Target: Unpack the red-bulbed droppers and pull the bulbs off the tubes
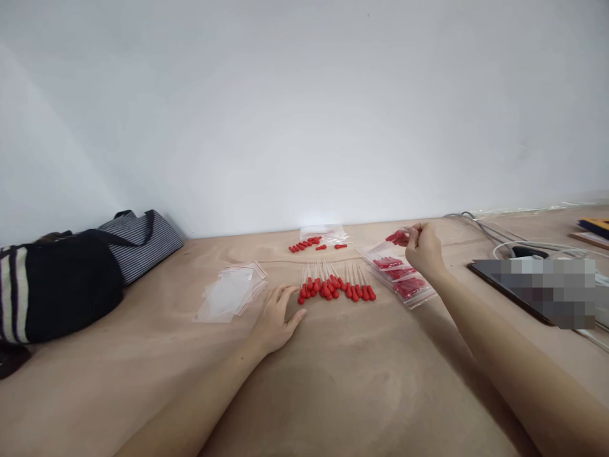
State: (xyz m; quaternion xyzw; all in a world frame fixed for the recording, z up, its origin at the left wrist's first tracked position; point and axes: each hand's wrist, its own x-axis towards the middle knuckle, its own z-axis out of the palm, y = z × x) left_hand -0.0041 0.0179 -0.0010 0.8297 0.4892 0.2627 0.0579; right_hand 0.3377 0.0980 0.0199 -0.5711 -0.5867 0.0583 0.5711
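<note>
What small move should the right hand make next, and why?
Probably lower the held bag onto the stack of filled bags just below it. The right hand pinches it above that stack, while the left hand rests flat beside the row of red-bulb droppers.

Pipettes (335, 287): red bulbs, clear stems. Loose caps (309, 243): red. Piece (397, 237) in right hand (425, 249): red. Empty pouches (231, 291): clear, red seal strip. Filled pouches (399, 277): clear, red contents. Table (342, 381): tan, faint wood grain. Wall (304, 114): off-white, plain. Tote (143, 240): navy-white pinstripe, dark handles. Other bag (57, 292): black, white bands. Cables (504, 240): light grey.
</note>
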